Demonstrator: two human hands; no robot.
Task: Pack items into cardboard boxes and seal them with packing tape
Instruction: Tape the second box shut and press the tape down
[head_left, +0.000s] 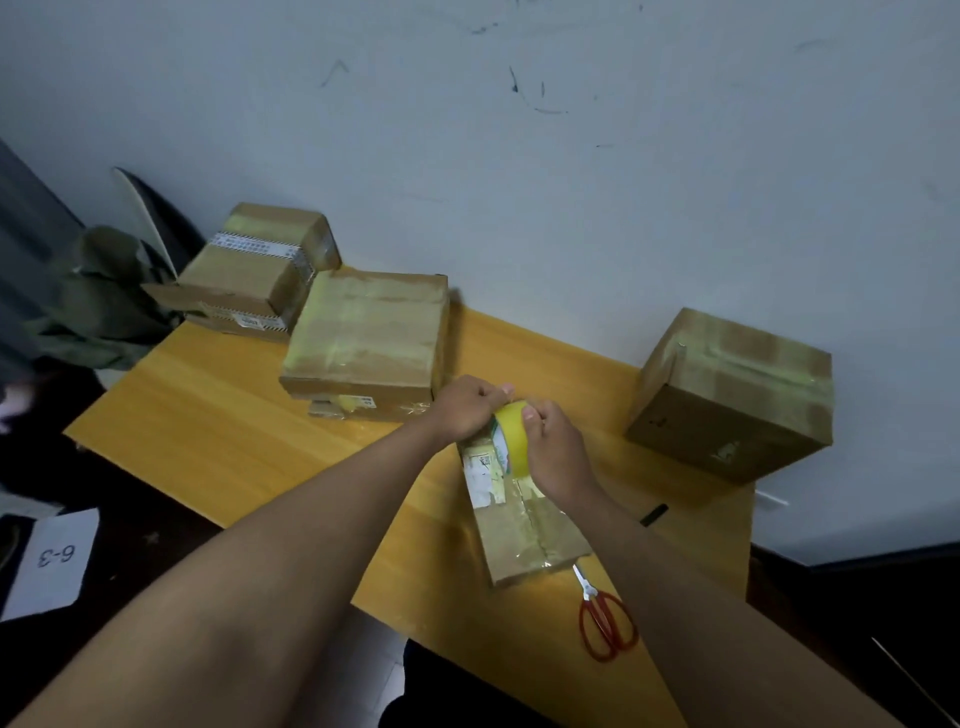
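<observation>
A small flat cardboard box (524, 525) lies on the yellow table (234, 415), its top covered with clear tape and a white label. Just above its far end I hold a yellow roll of packing tape (511, 439). My right hand (553, 452) grips the roll from the right side. My left hand (470, 408) pinches at the roll's upper edge, thumb and fingers curled where the tape end would be. Red-handled scissors (605, 618) lie on the table right behind the box's near end.
Taped cardboard boxes stand along the wall: a tall one (732, 389) at the right, a wide one (369, 338) in the middle, a stack (254, 270) at the far left. A black marker (653, 514) lies near the right edge. A paper marked 6-3 (52, 561) lies on the floor.
</observation>
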